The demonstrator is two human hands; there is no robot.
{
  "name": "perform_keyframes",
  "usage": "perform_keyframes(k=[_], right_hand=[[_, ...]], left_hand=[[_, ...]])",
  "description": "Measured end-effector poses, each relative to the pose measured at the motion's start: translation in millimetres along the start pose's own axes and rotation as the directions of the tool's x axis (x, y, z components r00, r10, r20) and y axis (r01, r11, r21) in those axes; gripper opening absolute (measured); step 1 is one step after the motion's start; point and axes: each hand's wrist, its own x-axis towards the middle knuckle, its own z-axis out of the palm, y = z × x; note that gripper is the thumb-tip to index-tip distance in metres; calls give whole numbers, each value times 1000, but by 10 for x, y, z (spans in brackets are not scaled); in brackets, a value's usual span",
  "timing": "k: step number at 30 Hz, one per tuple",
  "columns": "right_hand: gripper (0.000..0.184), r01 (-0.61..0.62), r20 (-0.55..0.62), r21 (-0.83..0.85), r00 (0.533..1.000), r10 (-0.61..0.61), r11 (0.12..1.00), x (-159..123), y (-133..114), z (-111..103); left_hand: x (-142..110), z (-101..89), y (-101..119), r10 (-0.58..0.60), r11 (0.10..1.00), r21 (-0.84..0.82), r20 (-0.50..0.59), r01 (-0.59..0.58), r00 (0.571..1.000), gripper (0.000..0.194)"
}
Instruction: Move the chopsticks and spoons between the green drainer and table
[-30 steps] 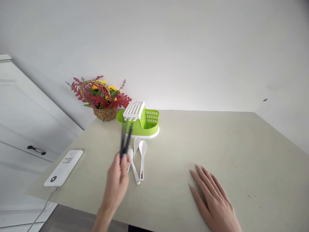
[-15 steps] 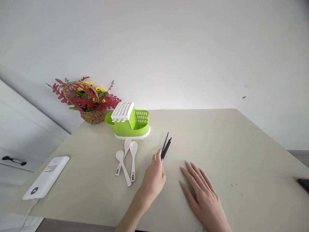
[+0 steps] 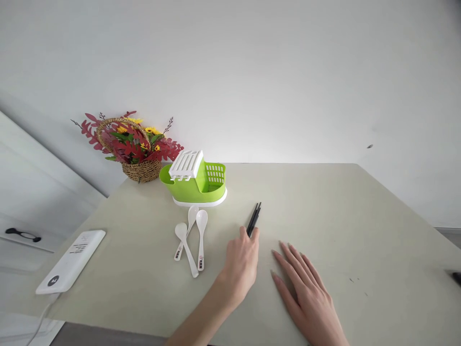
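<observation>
My left hand (image 3: 242, 264) is closed around several black chopsticks (image 3: 254, 218), whose far ends stick out beyond the fingers, pointing away from me. Their near ends are hidden by the hand. To its right, my right hand (image 3: 306, 293) lies flat on the table with fingers stretched out, holding nothing. Left of the chopsticks are three white spoons: one spoon (image 3: 201, 240) on the right, another (image 3: 186, 250) crossing over a third (image 3: 192, 216). Just behind the spoons stands a green and white utensil rack (image 3: 196, 192) with a slotted white top.
A wicker basket (image 3: 142, 171) of red and yellow flowers stands at the back left. On the left of the table (image 3: 324, 202) lies a white power bank (image 3: 72, 262) with a cable. A dark object (image 3: 456, 277) shows at the right edge. A wall rises behind.
My left hand has shifted slightly right and now covers more of the chopsticks, which lie closer together than before. My right hand stays flat. The view has shifted a little.
</observation>
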Motion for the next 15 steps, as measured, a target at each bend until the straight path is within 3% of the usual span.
perform_keyframes(k=[6,12,15], right_hand=[[55,-3,10,-10,1000,3,1000,-24,3,11],[55,-4,14,-2,1000,4,1000,-30,12,18],[56,7,27,-4,1000,-7,1000,-28,27,19]], left_hand=[[-17,-58,113,73,989,130,-42,-67,996,60],[52,14,141,162,968,200,-36,-152,986,74],[79,49,103,167,971,181,-56,-155,984,62]])
